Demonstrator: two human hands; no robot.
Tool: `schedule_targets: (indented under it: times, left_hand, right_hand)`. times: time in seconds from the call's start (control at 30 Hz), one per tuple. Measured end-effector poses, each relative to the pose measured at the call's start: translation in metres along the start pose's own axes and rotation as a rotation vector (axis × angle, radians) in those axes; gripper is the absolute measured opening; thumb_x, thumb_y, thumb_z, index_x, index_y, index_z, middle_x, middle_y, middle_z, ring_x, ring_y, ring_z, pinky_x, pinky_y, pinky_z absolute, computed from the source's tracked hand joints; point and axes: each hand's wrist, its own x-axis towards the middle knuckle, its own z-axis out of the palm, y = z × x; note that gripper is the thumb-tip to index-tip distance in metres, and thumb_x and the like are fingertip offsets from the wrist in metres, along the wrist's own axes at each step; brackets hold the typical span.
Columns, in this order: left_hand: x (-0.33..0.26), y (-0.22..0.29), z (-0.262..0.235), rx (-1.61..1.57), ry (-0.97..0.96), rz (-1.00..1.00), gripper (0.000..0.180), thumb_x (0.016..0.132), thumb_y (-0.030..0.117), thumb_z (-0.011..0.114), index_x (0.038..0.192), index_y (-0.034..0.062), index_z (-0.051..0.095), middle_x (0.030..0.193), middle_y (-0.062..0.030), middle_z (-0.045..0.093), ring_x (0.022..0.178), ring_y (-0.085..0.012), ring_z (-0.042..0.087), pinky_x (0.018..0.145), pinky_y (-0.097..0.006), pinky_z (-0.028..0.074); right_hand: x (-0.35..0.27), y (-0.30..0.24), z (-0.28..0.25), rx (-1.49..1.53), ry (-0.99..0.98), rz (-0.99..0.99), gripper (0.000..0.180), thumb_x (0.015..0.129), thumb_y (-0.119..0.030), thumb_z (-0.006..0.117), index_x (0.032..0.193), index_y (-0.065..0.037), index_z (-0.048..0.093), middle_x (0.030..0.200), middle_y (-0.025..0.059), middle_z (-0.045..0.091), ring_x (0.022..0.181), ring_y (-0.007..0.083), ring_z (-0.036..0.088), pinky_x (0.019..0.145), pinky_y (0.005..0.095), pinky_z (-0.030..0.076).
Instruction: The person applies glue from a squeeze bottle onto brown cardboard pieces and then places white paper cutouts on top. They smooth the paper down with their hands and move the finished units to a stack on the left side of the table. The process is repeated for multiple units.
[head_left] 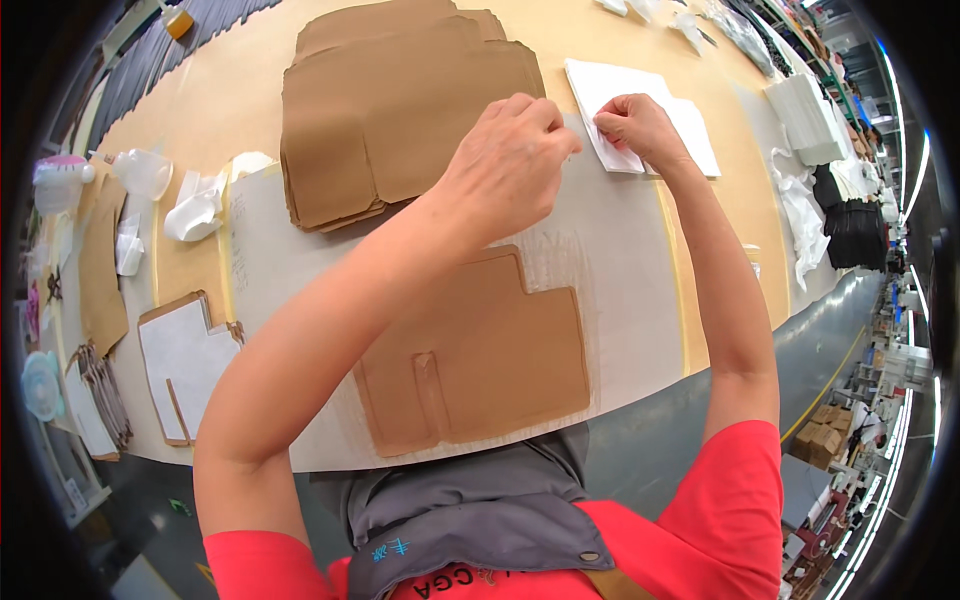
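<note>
My left hand (512, 165) is closed above the table, its fingertips curled together beside the left edge of a white stack of cut sheets (693, 125). Whatever it may hold is hidden. With bent fingers, my right hand (640, 130) pinches at the left edge of the top white sheet (600, 82). Below my left forearm lies a single brown cut panel (500, 350), notched at its upper right, with a narrow strip on it near the lower edge. A thick pile of similar brown panels (400, 110) lies behind my left hand.
At left on the table lie a white notched panel with brown edges (180, 360), crumpled clear plastic cups (195, 207) and a yellow-capped bottle (177, 22). Folded white cloths (808, 118) and a black bundle (855, 232) are at right. Cardboard boxes (825, 435) stand beyond the aisle.
</note>
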Motion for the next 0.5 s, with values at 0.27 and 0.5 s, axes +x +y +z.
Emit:
schedule_targets:
  times: [0.27, 0.5]
  left_hand:
    - [0.063, -0.008, 0.037, 0.378, -0.382, -0.086, 0.038, 0.083, -0.002, 0.063, 0.117, 0.0115, 0.074, 0.117, -0.0050, 0.064, 0.116, -0.0228, 0.054, 0.102, -0.036, 0.040]
    - [0.072, -0.018, 0.052, 0.475, -0.469, -0.077, 0.035, 0.084, 0.002, 0.065, 0.115, 0.0158, 0.074, 0.121, -0.0033, 0.062, 0.118, -0.0209, 0.053, 0.104, -0.037, 0.038]
  right_hand:
    - [0.006, 0.020, 0.001, 0.244, -0.042, -0.020, 0.018, 0.085, -0.018, 0.065, 0.086, 0.000, 0.069, 0.076, 0.0024, 0.065, 0.070, 0.0096, 0.058, 0.064, 0.0261, 0.048]
    - [0.004, 0.025, 0.003, 0.350, -0.060, -0.015, 0.018, 0.088, -0.017, 0.064, 0.089, 0.001, 0.068, 0.079, 0.0019, 0.064, 0.073, 0.0089, 0.057, 0.066, 0.0248, 0.048]
